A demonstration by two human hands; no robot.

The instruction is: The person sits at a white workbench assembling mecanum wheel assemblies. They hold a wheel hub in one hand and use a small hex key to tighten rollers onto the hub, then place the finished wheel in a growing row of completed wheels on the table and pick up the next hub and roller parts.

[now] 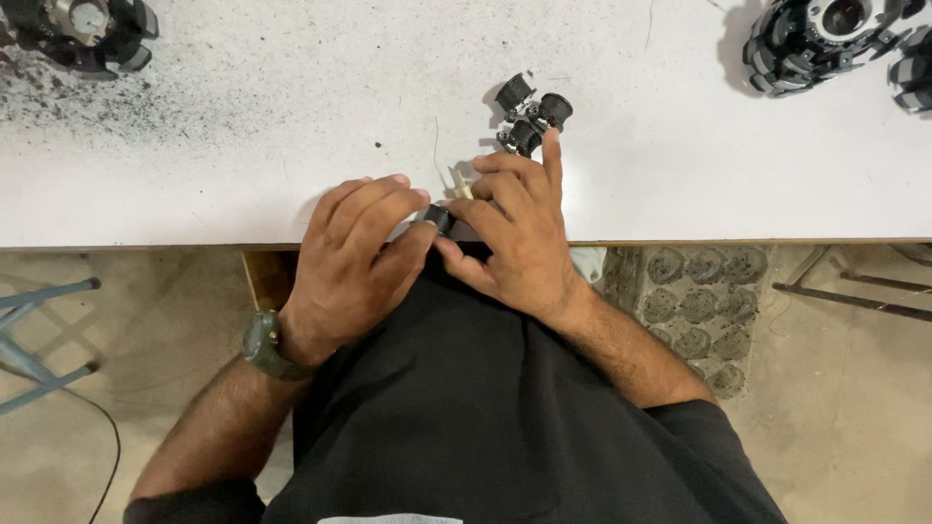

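Both of my hands meet at the near edge of a white table [243,146]. Between them sits a small black roller part [439,217], pinched by the fingers of my left hand [354,254] and my right hand [515,228]. My right index finger stretches forward toward a small cluster of black rollers with metal brackets [530,114] lying on the table just beyond. A thin pale pin [457,186] pokes up between my fingers. My left wrist wears a dark green watch [262,344].
A black roller wheel [92,34] lies at the table's far left on dark dust. Another wheel assembly [825,39] lies at the far right. Below the table edge are a concrete floor, a blue metal frame [39,330] and patterned paving [694,301].
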